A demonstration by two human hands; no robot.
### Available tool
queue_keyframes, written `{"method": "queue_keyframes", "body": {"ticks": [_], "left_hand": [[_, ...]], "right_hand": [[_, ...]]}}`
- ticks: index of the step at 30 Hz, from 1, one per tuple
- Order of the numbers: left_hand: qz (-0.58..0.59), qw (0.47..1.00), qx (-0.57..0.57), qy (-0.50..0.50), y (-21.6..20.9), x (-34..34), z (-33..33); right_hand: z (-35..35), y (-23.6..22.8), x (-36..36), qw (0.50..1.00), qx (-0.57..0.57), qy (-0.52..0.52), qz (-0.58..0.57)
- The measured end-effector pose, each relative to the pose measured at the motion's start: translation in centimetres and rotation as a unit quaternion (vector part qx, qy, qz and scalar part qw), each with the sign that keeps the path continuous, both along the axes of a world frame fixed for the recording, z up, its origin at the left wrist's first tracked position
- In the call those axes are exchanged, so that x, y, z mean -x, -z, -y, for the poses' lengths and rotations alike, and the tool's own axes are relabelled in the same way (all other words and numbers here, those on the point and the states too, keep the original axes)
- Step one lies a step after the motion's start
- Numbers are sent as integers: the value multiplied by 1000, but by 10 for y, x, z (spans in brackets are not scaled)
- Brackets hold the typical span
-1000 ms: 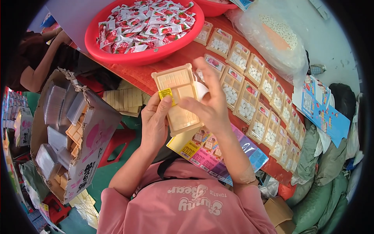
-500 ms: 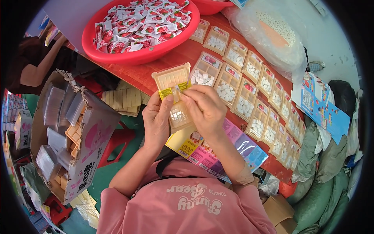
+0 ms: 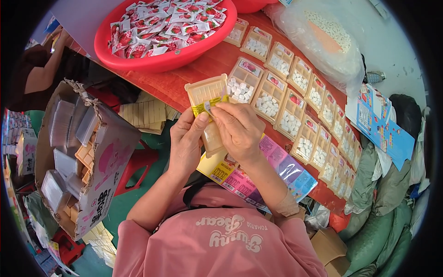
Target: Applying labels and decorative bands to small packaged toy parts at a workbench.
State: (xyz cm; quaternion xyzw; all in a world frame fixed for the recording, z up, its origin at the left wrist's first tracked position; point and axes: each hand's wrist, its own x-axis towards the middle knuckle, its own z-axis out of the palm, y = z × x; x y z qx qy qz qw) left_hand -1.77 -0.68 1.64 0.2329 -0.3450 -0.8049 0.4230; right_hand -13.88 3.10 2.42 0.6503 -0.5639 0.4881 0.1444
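Both left hand (image 3: pixel 185 138) and right hand (image 3: pixel 241 130) have fingers (image 3: pixel 201 119) grasping a yellow-banded beige tray (image 3: pixel 207 89).

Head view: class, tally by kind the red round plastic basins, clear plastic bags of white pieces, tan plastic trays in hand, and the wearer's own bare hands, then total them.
Red round plastic basins: 2 (one cut off)
Clear plastic bag of white pieces: 1
Held tan plastic tray: 1
Bare left hand and right hand: 2
Total: 6
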Motion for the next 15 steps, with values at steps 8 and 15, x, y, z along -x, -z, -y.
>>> {"method": "queue_keyframes", "body": {"ticks": [8, 15], "left_hand": [[-31, 999, -30, 17, -3, 0, -6], [-5, 1000, 9, 16, 0, -4, 4]], "right_hand": [[-2, -2, 7, 996, -16, -5, -89], [-2, -13, 11, 992, -64, -69, -78]]}}
